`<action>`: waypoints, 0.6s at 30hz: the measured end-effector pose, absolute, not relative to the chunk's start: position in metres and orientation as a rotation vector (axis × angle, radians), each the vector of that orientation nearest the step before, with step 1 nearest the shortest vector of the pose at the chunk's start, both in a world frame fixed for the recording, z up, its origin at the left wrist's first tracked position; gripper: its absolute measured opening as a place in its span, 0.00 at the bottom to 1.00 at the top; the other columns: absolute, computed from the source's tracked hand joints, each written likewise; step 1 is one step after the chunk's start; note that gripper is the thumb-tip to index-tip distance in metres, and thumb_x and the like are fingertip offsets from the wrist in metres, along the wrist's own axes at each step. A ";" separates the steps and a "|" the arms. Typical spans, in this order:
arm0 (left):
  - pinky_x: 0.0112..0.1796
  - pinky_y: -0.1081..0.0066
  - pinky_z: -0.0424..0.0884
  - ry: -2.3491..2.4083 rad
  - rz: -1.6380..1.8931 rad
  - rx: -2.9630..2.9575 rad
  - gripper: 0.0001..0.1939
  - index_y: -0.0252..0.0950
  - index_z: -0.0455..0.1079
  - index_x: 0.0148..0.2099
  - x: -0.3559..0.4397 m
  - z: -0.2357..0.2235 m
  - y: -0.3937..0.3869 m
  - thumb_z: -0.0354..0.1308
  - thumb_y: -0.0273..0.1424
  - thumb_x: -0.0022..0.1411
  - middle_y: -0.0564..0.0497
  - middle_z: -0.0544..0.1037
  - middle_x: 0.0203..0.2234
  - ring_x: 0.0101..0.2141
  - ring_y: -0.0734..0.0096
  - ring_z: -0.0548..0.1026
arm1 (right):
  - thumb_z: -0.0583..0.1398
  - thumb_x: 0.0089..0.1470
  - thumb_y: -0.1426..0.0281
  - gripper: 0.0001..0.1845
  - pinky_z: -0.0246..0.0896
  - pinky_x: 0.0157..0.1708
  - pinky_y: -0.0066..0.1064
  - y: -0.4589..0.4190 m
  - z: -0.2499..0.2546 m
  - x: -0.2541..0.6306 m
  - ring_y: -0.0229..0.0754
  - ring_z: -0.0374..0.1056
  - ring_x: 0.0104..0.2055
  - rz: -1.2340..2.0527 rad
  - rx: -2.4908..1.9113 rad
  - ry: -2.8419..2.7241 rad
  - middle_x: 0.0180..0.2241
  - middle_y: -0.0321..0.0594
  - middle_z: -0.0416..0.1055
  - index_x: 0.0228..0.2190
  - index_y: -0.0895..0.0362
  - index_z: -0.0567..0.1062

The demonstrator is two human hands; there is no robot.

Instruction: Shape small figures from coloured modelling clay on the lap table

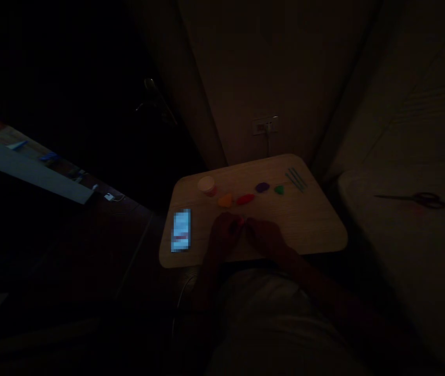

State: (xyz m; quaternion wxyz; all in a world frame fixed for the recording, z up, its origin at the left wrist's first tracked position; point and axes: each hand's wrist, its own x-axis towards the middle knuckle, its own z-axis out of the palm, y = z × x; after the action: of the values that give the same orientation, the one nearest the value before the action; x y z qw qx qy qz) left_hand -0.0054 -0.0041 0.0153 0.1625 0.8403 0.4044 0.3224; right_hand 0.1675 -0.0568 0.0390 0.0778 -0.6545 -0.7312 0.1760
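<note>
The room is very dark. My left hand and my right hand meet low over the small wooden table, fingertips pinched together. Between them shows a tiny reddish bit, too dim to name. Just beyond the fingers lie an orange lump and a longer red lump, both like modelling clay. Farther right sit a purple lump and a green lump. A pale-lidded tub stands behind the orange lump.
A lit phone lies at the table's left side. Several thin greenish sticks rest at the back right. Scissors lie on a pale surface to the right. A plug sits in the wall socket.
</note>
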 end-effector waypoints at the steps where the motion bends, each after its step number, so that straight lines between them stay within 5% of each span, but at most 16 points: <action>1: 0.47 0.62 0.74 1.152 0.920 2.393 0.04 0.39 0.75 0.45 -0.006 0.015 -0.004 0.61 0.30 0.69 0.48 0.80 0.40 0.42 0.63 0.77 | 0.48 0.72 0.63 0.20 0.63 0.41 0.35 -0.056 0.039 0.169 0.50 0.78 0.44 0.536 -1.943 -2.195 0.43 0.48 0.82 0.55 0.55 0.74; 11: 0.47 0.60 0.75 1.166 0.883 2.397 0.03 0.40 0.74 0.44 -0.005 0.016 -0.004 0.61 0.31 0.69 0.48 0.80 0.40 0.42 0.62 0.77 | 0.49 0.71 0.62 0.19 0.61 0.39 0.34 -0.057 0.036 0.171 0.50 0.78 0.42 0.466 -1.975 -2.144 0.41 0.47 0.82 0.53 0.54 0.74; 18: 0.52 0.58 0.75 1.230 0.933 2.269 0.15 0.39 0.67 0.57 -0.004 0.013 -0.006 0.59 0.32 0.70 0.44 0.78 0.49 0.48 0.60 0.77 | 0.50 0.70 0.62 0.17 0.59 0.36 0.34 -0.059 0.040 0.170 0.49 0.78 0.40 0.423 -2.127 -1.942 0.39 0.47 0.81 0.48 0.54 0.75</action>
State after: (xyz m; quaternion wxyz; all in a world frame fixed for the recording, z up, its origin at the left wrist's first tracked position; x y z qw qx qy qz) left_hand -0.0044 -0.0058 0.0129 0.1972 0.8106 0.4392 0.3334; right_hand 0.1705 -0.0592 0.0399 0.1151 -0.7257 -0.6628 0.1445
